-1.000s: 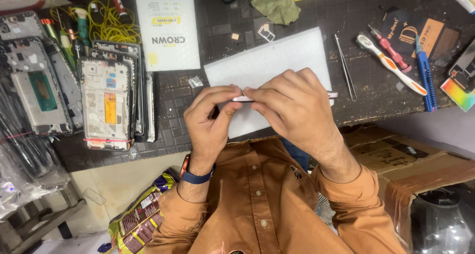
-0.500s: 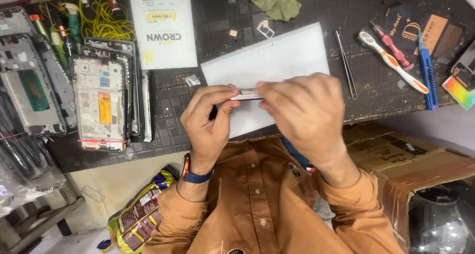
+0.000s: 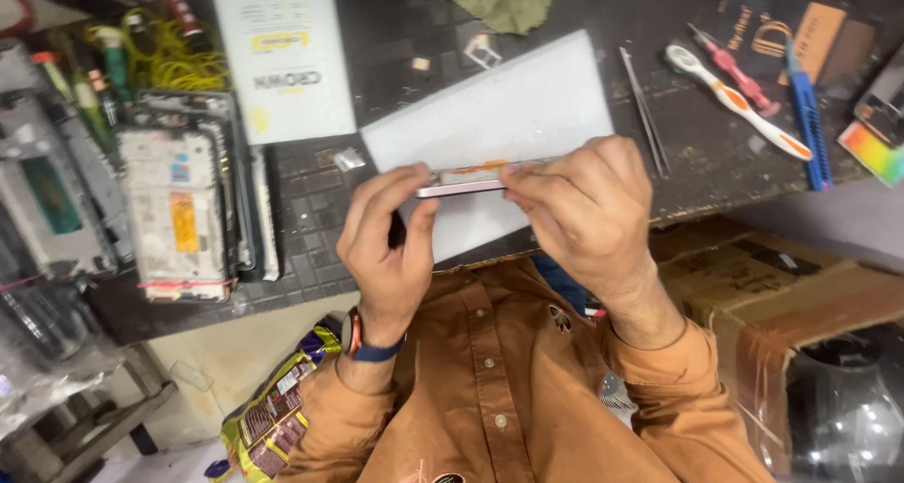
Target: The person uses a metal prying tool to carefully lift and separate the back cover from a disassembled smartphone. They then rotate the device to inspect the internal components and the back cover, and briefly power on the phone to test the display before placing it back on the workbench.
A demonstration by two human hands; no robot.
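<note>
Dark cluttered workbench (image 3: 377, 59), white foam sheet (image 3: 527, 116) at its front edge, left hand (image 3: 386, 248) and right hand (image 3: 589, 210) pinching thin phone (image 3: 461, 184) edge-on, fingers closed narrow around it, tweezers (image 3: 645, 111) just beside.

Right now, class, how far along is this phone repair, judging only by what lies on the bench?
Done: stripped phone frames lie stacked at the left. In hand: the left hand and right hand pinch a thin phone edge-on above a white sheet. Left: tweezers and a toothbrush lie untouched; whether it is closed cannot be told.
</note>
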